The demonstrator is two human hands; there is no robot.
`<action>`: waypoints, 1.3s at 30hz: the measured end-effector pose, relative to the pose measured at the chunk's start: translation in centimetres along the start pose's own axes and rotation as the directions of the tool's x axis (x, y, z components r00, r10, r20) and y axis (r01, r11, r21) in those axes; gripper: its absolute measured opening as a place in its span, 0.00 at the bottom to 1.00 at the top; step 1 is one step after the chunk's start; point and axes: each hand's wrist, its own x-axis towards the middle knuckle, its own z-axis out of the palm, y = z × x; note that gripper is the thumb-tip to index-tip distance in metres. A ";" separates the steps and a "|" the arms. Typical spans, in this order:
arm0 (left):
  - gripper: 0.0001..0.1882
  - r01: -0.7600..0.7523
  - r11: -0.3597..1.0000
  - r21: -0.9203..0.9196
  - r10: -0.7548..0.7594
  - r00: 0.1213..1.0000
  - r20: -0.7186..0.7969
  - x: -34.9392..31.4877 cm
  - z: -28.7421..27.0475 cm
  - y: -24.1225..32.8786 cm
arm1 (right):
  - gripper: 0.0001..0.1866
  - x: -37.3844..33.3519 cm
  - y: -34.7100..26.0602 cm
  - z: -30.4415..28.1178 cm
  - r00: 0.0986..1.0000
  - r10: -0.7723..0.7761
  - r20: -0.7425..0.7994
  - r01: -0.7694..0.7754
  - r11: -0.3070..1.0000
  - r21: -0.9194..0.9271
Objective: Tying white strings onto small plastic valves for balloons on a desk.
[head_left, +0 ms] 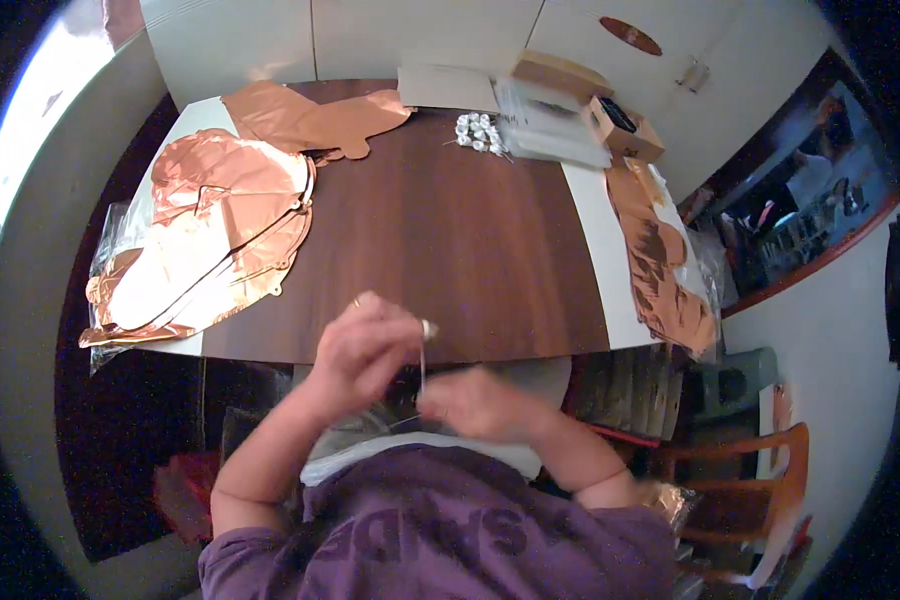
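Just over the table's near edge, my left hand (368, 345) is closed, with a small pale piece (429, 329) at its fingertips. From there a thin white string (423, 365) runs down to my right hand (475, 402), whose fingers are pinched on its lower end. Motion blurs both hands a little. A cluster of small white bundles (480, 133) lies toward the back of the brown table (450, 240). Flat copper-coloured foil balloons (235, 195) are stacked at the left, partly on clear plastic.
More copper foil (315, 118) lies at the far left, and another foil stack (660, 255) hangs along the right edge. Clear plastic sleeves (550, 125) and an open cardboard box (625, 130) stand at the back right. A wooden chair (740, 490) is at the lower right.
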 end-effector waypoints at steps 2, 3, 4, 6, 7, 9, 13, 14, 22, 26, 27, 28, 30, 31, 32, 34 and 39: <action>0.11 -0.131 0.991 0.019 0.130 0.988 0.079 -1.8 1.2 -2.3 | 0.04 -0.1 -1.0 -0.7 0.988 -0.104 -0.117 0.108 0.994 0.027; 0.11 -0.127 0.985 -0.119 0.146 0.976 0.165 -2.6 1.7 -1.3 | 0.05 0.4 -0.9 -1.9 0.964 -0.010 -0.264 0.026 0.998 0.056; 0.12 -0.095 0.951 -0.293 0.142 0.979 0.145 -2.3 2.2 0.4 | 0.05 1.0 -0.5 -2.7 0.958 0.061 -0.281 -0.043 0.997 0.070; 0.12 -0.177 0.960 -0.218 0.183 0.983 0.007 -1.1 1.2 0.4 | 0.04 0.7 1.1 -1.5 0.980 0.126 -0.157 -0.135 0.989 -0.054; 0.11 -0.076 0.990 -0.119 0.071 0.996 -0.044 -0.3 0.6 -0.4 | 0.04 0.0 0.7 -0.3 0.995 0.075 0.065 -0.073 0.997 -0.036; 0.11 -0.007 1.000 0.025 0.006 1.000 0.007 -0.9 1.0 -2.7 | 0.06 -0.1 -1.8 -0.3 0.999 -0.032 0.040 0.027 0.993 0.117; 0.10 -0.072 0.941 -0.331 0.112 0.988 0.104 -1.8 2.0 0.8 | 0.05 1.3 0.4 -2.5 0.942 0.182 -0.281 -0.150 0.980 0.132; 0.10 -0.115 0.952 -0.282 0.124 0.992 0.017 -0.9 1.3 0.4 | 0.04 0.8 0.9 -1.1 0.987 0.115 -0.113 -0.117 0.993 -0.012; 0.10 -0.087 0.968 -0.237 0.098 0.994 0.037 -0.8 0.9 0.4 | 0.05 0.5 0.7 -1.4 0.987 0.129 -0.100 -0.137 0.987 -0.080; 0.10 -0.116 0.979 -0.168 0.138 0.983 0.124 -1.9 2.0 -2.3 | 0.10 0.3 -1.1 -1.6 0.967 -0.080 -0.241 0.098 0.993 0.064; 0.10 0.009 0.922 -0.388 0.076 0.976 0.204 -2.2 2.3 -0.3 | 0.11 0.7 -1.6 -3.3 0.946 0.150 -0.288 -0.124 0.987 0.105; 0.10 -0.009 0.915 -0.404 0.100 0.974 0.203 -1.6 2.1 1.4 | 0.08 1.0 -0.6 -3.3 0.962 0.134 -0.238 -0.114 0.989 0.098; 0.09 -0.101 0.967 -0.234 0.105 0.994 0.003 -0.4 1.0 0.0 | 0.06 0.1 2.2 0.0 0.989 0.021 -0.146 -0.013 0.998 0.058; 0.09 0.056 0.995 -0.084 -0.055 0.998 0.019 0.2 -0.2 0.0 | 0.06 -0.1 0.5 0.1 1.000 0.020 -0.001 -0.020 0.998 0.053; 0.08 0.085 0.992 -0.096 -0.085 0.996 0.002 -0.7 0.5 -1.7 | 0.06 0.0 -0.9 -0.3 0.990 0.018 0.143 -0.025 0.999 0.046; 0.08 -0.057 0.972 -0.227 0.088 0.988 0.128 -2.0 2.2 -1.2 | 0.06 0.1 -0.7 -1.9 0.961 -0.028 -0.274 0.065 0.990 0.125; 0.08 0.160 0.979 -0.125 -0.160 0.987 0.016 0.1 0.5 -0.6 | 0.11 0.1 -0.9 -0.4 0.968 0.132 0.214 -0.151 0.986 0.077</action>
